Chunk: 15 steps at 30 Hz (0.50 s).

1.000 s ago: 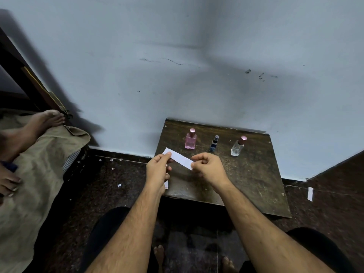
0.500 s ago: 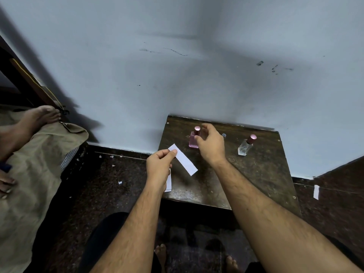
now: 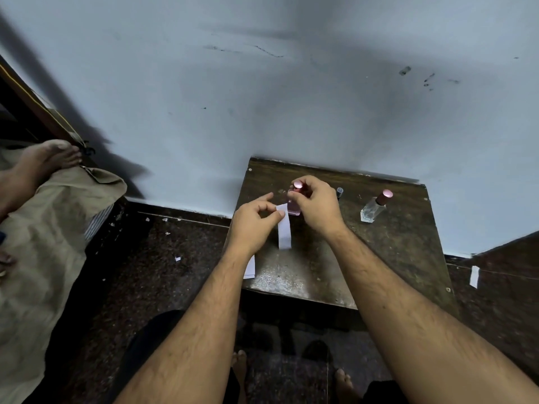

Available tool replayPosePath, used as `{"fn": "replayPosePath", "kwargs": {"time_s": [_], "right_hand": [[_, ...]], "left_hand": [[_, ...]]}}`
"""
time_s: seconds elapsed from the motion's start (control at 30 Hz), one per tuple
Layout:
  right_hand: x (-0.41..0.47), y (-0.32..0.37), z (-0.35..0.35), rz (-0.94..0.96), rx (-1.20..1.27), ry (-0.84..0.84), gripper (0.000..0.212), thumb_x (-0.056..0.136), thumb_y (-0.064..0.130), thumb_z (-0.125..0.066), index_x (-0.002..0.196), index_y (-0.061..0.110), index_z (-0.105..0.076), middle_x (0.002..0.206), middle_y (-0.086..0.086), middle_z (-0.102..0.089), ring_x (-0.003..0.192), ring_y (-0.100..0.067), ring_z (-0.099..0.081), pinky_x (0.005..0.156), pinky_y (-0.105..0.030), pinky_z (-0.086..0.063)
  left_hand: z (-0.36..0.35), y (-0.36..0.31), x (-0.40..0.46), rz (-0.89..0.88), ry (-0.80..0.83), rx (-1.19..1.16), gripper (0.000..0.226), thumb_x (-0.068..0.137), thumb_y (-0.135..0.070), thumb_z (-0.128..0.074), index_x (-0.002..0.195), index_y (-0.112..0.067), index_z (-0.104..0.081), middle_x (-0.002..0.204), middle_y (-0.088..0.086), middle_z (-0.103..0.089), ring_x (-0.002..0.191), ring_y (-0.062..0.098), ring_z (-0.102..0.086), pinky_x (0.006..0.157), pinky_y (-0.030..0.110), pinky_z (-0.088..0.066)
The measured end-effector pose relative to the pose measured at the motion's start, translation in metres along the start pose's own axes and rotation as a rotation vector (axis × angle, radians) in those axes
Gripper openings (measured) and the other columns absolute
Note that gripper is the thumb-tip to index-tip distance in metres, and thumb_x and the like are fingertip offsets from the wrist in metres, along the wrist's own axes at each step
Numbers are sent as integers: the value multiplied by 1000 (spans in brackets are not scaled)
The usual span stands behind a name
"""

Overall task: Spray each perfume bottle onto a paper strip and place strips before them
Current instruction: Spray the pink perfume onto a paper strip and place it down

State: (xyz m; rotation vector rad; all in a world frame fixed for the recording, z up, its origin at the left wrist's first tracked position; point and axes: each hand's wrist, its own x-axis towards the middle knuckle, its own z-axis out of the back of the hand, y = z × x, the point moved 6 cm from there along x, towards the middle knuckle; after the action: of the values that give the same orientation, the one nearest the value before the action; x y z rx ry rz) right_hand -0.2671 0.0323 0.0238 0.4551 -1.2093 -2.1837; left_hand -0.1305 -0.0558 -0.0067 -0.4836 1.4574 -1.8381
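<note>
Pink perfume bottle (image 3: pixel 294 206) stands toward the far edge of a dark wooden table (image 3: pixel 393 249), at about 12 o'clock from the person. Right hand (image 3: pixel 316 204) curls around it, fingers up at the rose-coloured cap (image 3: pixel 298 185), bottle base showing just below the hand. Left hand (image 3: pixel 256 221) pinches the top of a white paper strip (image 3: pixel 284 227) between thumb and forefinger; strip hangs down directly in front of the pink bottle, touching or nearly so, cannot tell which. Small dark blue bottle (image 3: pixel 339 193) peeks out at 3 o'clock of the right hand, mostly hidden. Clear bottle (image 3: pixel 372 209) with a rose cap stands further toward 3 o'clock, well apart. More white paper (image 3: pixel 250 268) lies at the table's near-left edge, partly under the left forearm.
</note>
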Motion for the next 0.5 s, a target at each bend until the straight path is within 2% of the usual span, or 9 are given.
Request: {"fn": "replayPosePath", "kwargs": {"time_s": [0.03,0.07,0.17,0.3,0.4,0.5], "right_hand": [[0,-2,0,3,-4,37,15,85,14,-72,95,23,-65,89,4,-69,78,-11,-68,72,-26,-57],[0,-2,0,17,-27,70,16,84,15,-73,95,24,-66,91,4,-70,82,-11,-68,75,-28,-57],[0,2,2,87,-99,118,18,80,15,-77,95,22,-70,97,3,-66,89,-10,-64,81,-24,-52],[0,4,6,126,-154,133,27,77,14,-78,103,17,-72,99,6,-58,96,-13,-60,89,-27,-49],[0,4,8,138,-180,131,27,76,18,-79,101,20,-71,98,7,-65,96,-11,-61,89,-33,-51],[-2,5,10,163,-230,106,18,74,23,-79,87,27,-68,92,6,-66,88,-12,-63,82,-38,-53]], "left_hand": [[-3,0,2,-29,30,71,8,81,-26,-77,74,-28,-76,136,-12,-59,116,4,-56,99,29,-41],[-8,-2,3,-60,64,131,3,81,-27,-77,78,-27,-78,137,-13,-57,117,3,-55,98,27,-39],[-20,-2,8,-126,124,251,8,80,-33,-78,78,-25,-79,137,-17,-56,115,5,-60,94,25,-43],[-29,-3,12,-183,138,318,11,73,-50,-66,76,-41,-71,123,-30,-63,101,17,-64,85,43,-52],[-30,-5,14,-240,92,378,15,80,-41,-71,73,-29,-74,104,-31,-68,89,18,-64,77,45,-52],[-30,-5,14,-266,92,410,14,82,-35,-73,72,-26,-75,101,-29,-69,89,18,-63,78,44,-52]]}}
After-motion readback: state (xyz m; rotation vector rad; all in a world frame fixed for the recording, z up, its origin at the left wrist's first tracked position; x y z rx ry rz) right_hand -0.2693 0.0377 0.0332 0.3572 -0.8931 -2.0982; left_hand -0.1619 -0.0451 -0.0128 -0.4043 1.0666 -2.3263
